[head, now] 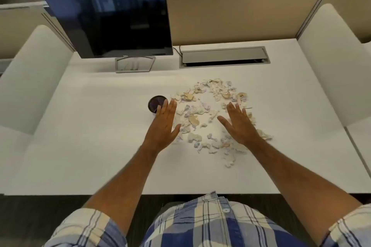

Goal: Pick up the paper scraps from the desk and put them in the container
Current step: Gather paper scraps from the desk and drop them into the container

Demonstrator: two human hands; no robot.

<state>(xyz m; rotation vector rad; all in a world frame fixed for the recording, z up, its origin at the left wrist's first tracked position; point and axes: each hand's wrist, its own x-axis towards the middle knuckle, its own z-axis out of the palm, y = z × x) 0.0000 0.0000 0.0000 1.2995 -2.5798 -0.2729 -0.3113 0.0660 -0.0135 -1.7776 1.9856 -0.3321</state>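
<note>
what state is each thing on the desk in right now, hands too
paper scraps: loose, spread over the desk, none picked up
container: upright, open at the top, left of the scraps
left hand: fingers straight, holds nothing
right hand: fingers straight and spread, over the scraps, holds nothing
monitor: screen dark
cable hatch: lid partly raised

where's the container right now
In the head view the container stands on the desk left of the paper scraps, partly behind the left hand fingertips.
</note>
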